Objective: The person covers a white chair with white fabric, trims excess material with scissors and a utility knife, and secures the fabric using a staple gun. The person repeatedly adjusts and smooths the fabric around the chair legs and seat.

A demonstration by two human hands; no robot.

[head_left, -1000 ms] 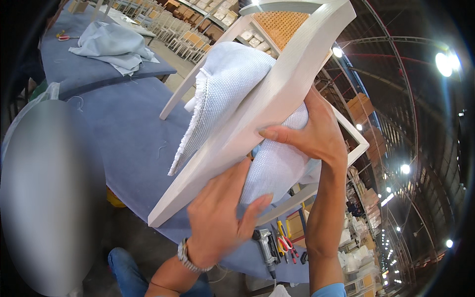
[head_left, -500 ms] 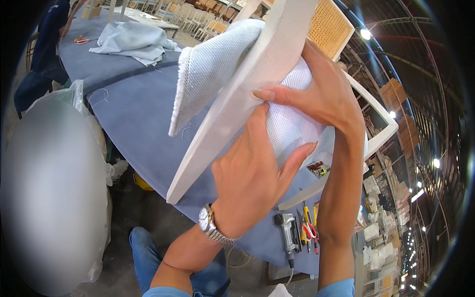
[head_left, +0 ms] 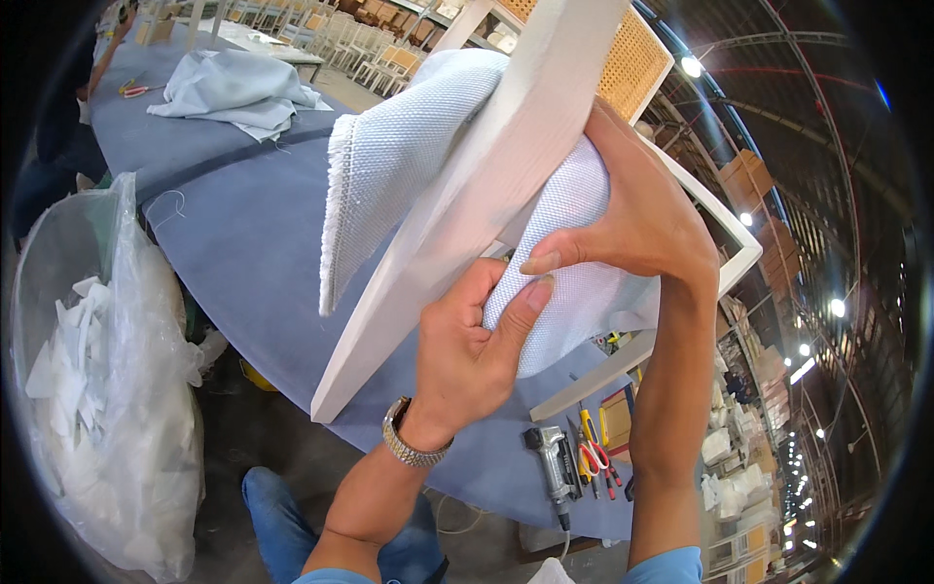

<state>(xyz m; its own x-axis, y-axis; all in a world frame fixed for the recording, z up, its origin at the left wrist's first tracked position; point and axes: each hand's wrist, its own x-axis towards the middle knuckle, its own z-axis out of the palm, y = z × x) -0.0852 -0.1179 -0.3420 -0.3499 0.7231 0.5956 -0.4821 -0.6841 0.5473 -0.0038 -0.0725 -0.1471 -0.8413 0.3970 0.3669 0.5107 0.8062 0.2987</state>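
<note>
A white wooden chair frame [head_left: 467,224] lies tilted over the blue-grey padded table [head_left: 243,243], with a cane panel [head_left: 632,68] at the top. White woven fabric [head_left: 399,156] is draped over the frame and wrapped round its underside. My left hand [head_left: 477,350], with a metal watch on the wrist, pinches the fabric under the frame. My right hand [head_left: 642,214] presses the fabric against the frame from above, thumb on the cloth.
A staple gun [head_left: 553,467], red-handled scissors [head_left: 589,453] and small tools lie on the table's near edge. A clear bag of white scraps [head_left: 97,389] stands at the left. Loose pale cloth [head_left: 233,88] lies far back. White chairs fill the background.
The frame and fabric have come closer and higher in view. My left hand has gone from flat against the fabric to pinching it; the right hand has shifted up the frame.
</note>
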